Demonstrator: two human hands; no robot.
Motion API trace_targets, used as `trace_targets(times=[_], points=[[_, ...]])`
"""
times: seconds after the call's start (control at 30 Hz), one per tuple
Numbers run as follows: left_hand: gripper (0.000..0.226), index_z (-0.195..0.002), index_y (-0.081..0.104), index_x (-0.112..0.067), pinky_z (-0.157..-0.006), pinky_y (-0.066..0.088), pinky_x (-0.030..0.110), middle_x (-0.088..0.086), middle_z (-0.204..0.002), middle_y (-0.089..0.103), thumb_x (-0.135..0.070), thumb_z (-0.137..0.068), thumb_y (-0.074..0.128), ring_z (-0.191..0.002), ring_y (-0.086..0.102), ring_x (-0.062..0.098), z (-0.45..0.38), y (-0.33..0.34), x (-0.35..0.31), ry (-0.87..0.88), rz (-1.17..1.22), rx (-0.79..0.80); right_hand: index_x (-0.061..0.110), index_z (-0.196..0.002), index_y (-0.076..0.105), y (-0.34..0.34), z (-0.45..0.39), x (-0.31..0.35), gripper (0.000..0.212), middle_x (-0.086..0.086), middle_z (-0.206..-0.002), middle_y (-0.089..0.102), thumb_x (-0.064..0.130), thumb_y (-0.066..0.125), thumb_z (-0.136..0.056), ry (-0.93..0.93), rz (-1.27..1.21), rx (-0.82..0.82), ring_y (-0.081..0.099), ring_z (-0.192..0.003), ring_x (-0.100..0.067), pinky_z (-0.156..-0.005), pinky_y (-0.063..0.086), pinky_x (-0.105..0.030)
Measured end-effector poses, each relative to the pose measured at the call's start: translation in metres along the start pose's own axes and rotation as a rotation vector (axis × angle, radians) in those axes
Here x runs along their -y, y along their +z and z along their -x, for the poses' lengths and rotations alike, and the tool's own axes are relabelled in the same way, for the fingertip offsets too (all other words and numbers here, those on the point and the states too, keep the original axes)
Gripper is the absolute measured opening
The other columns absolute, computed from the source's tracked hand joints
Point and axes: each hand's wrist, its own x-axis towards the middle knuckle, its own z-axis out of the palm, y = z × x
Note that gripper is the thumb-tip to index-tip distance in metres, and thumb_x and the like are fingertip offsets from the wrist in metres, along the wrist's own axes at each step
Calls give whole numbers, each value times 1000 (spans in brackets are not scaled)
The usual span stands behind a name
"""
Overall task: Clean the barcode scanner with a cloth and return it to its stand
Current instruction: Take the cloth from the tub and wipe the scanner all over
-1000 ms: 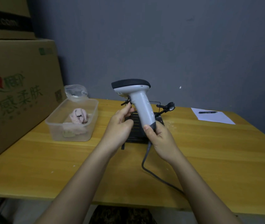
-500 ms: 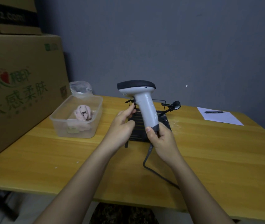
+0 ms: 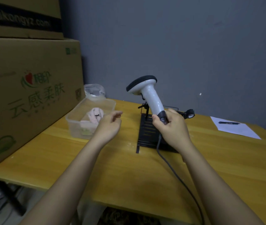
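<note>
Since the earlier frames the left hand [image 3: 108,125] is no longer touching the barcode scanner [image 3: 147,93]: it is now hanging free at centre left of the frame, fingers loosely spread and holding nothing, just beside the near right corner of the clear plastic tub [image 3: 74,120]. The scanner's head, level before, is now tilting down toward the left. The view has also drifted, so the table [image 3: 129,172] is sitting further right in the frame.

Nearest the camera, two bare forearms are rising from the bottom edge. One grey cable [image 3: 174,168] is trailing from the scanner's base down across the lower right of the table. The right hand [image 3: 172,127], at centre, is clamping its fingers around the dark lower end of the scanner's handle, holding the one scanner upright above the one black stand [image 3: 147,133], apart from it. A black clip arm [image 3: 189,113] is sticking out to the right behind the hand.

Further back at centre left, the one tub is holding a bunched pink cloth [image 3: 95,116], and a crumpled clear plastic bag [image 3: 94,92] is sitting behind it. At the right edge one sheet of paper [image 3: 236,129] is lying with one pen [image 3: 228,122] on it. Two stacked cardboard boxes [image 3: 28,88] are filling the upper left, against the grey wall [image 3: 177,46].
</note>
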Motion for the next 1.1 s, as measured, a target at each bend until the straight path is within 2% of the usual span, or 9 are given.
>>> trace_targets(times=[0.07, 0.17, 0.27, 0.43, 0.6, 0.67, 0.77, 0.93, 1.1], points=[[36, -127, 58, -18, -79, 41, 21, 0, -113, 60, -17, -95, 42, -99, 56, 11, -11, -12, 10, -8, -78, -58, 9, -60, 45, 8, -12, 4, 39, -4, -68, 43, 37, 56, -85, -3, 35, 13, 47, -58, -22, -51, 30, -30], [38, -120, 62, -20, -94, 48, 37, 4, -108, 68, -30, -88, 45, -105, 62, 24, -29, -32, 23, 8, -161, -94, 19, -55, 38, 24, -29, 7, 40, 0, -66, 40, 38, 55, -86, -3, 80, 40, 42, -54, -17, -48, 28, -29], [38, -106, 67, -21, -90, 50, 44, 4, -99, 72, -42, -85, 43, -98, 65, 25, -49, -49, 34, 9, -262, -92, 16, -58, 42, 42, -48, 6, 38, 1, -67, 41, 41, 53, -86, -1, 146, 88, 45, -55, -18, -49, 31, -31], [42, -127, 58, -19, -92, 46, 36, 11, -128, 60, -33, -88, 51, -118, 54, 31, -82, -68, 48, -50, -652, -39, 18, -56, 38, 70, -72, -3, 40, 2, -66, 40, 39, 55, -85, 17, 174, 177, 44, -53, -18, -49, 30, -32], [41, -120, 62, -25, -94, 40, 35, 9, -133, 47, -36, -80, 61, -122, 45, 29, -115, -68, 65, -48, -932, 96, 15, -57, 38, 96, -85, -13, 40, 0, -67, 43, 40, 55, -84, 29, 216, 220, 43, -54, -17, -50, 30, -32], [37, -120, 62, -25, -93, 43, 32, 9, -132, 46, -30, -83, 60, -119, 48, 26, -127, -68, 71, -28, -920, 94, 14, -57, 39, 103, -88, -16, 40, 0, -67, 43, 38, 55, -84, 32, 211, 224, 41, -53, -16, -50, 30, -31], [25, -110, 68, -22, -75, 42, 28, 6, -123, 54, -20, -89, 54, -108, 56, 25, -137, -69, 72, -11, -921, 64, 13, -57, 38, 108, -91, -18, 40, 2, -66, 42, 37, 55, -84, 33, 215, 221, 38, -51, -15, -49, 28, -29], [26, -97, 58, -20, -79, 50, 34, 5, -107, 66, -38, -79, 63, -89, 60, 22, -143, -64, 78, -45, -899, 233, 14, -57, 37, 111, -92, -19, 40, 2, -65, 40, 37, 56, -84, 63, 209, 221, 37, -51, -14, -49, 29, -30], [22, -103, 62, -14, -69, 46, 29, 8, -112, 63, -26, -85, 63, -100, 62, 25, -140, -64, 87, -37, -1008, 187, 10, -60, 45, 103, -87, -12, 38, 0, -66, 43, 39, 55, -83, 74, 184, 221, 40, -52, -15, -49, 30, -31]])
